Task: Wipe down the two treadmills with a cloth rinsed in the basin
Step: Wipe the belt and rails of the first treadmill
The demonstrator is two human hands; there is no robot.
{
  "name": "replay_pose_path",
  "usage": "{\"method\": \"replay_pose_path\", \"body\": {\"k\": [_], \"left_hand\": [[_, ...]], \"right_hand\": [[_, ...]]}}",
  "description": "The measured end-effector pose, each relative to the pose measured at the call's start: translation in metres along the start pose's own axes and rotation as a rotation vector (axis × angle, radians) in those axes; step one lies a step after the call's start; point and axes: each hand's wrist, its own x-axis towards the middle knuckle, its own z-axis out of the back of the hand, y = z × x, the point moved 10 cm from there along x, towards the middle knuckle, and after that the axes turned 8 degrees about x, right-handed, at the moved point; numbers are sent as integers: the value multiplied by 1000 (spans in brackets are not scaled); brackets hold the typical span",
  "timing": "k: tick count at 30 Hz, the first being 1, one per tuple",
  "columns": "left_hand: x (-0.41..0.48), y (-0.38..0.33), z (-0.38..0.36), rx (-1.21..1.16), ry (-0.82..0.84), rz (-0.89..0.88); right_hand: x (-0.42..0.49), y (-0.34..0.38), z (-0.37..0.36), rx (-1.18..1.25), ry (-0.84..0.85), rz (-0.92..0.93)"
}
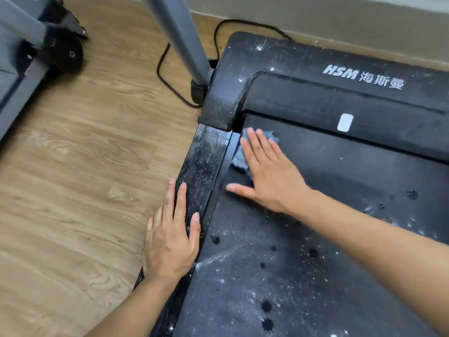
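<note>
The right hand [269, 176] lies flat with straight, spread fingers, pressing a crumpled blue cloth [239, 156] onto the black running belt [315, 251] of the dusty black treadmill [388, 100], right in the belt's front left corner beside the black plastic motor cover [279, 57]. The left hand [170, 242] rests open on the ribbed black side rail [204, 161], holding nothing. With only a flat palm pinning it, the cloth could bunch up or slide into the gap under the cover, and a damp wipe may smear the white dust [213, 260] into streaks rather than lift it; the basin is not in view.
</note>
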Motion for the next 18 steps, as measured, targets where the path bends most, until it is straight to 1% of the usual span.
{"method": "replay_pose_path", "body": {"k": [1,3,5,6,7,9,11,13,14,15,16,18], "left_hand": [[1,0,0,-2,3,5],[2,0,0,-2,13,12],[2,-2,1,-5,21,9],[1,-2,2,-6,25,7],[0,-2,2,-8,29,6],[-1,-1,3,-8,29,7],[1,-1,2,-3,20,2],[3,-2,2,-6,18,0],[3,-2,2,-12,20,0],[3,-1,2,-17,21,-4],[4,-2,2,-21,20,-9],[5,-1,2,-26,15,-2]], "right_hand": [[17,-19,9,5,12,-74],[32,-35,17,-4,22,-136],[24,-29,14,31,49,-139],[11,-17,8,62,85,-111],[-10,4,0,86,123,-50],[-67,58,-24,83,201,154],[-122,103,-49,10,256,361],[-132,102,-57,-55,265,467],[-117,86,-49,-80,230,453],[-92,61,-35,-90,183,368],[-63,30,-15,-68,121,239],[-18,-34,17,-19,88,-16]]}}
